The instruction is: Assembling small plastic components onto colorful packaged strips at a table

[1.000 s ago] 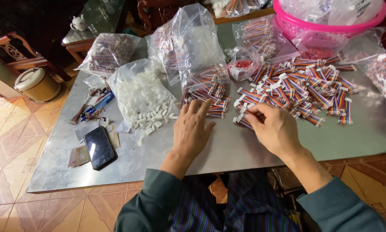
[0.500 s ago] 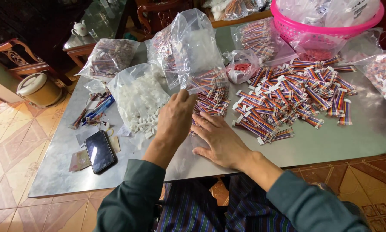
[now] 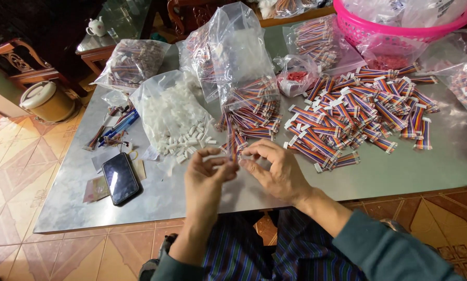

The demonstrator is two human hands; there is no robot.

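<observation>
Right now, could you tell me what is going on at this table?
A person seated at a metal table holds one rainbow ribbon cable upright between both hands: left hand and right hand pinch it at the fingertips. A pile of similar cables lies to the right, and an open bag of small white connectors to the left. A dark phone lies near the table's left edge, and a pink basket stands at the far right.

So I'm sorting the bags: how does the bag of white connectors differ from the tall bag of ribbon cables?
The bag of white connectors lies low and spills small white pieces onto the table; the tall bag of ribbon cables stands upright, with striped multicoloured cables showing at its base. Both are clear plastic.
</observation>
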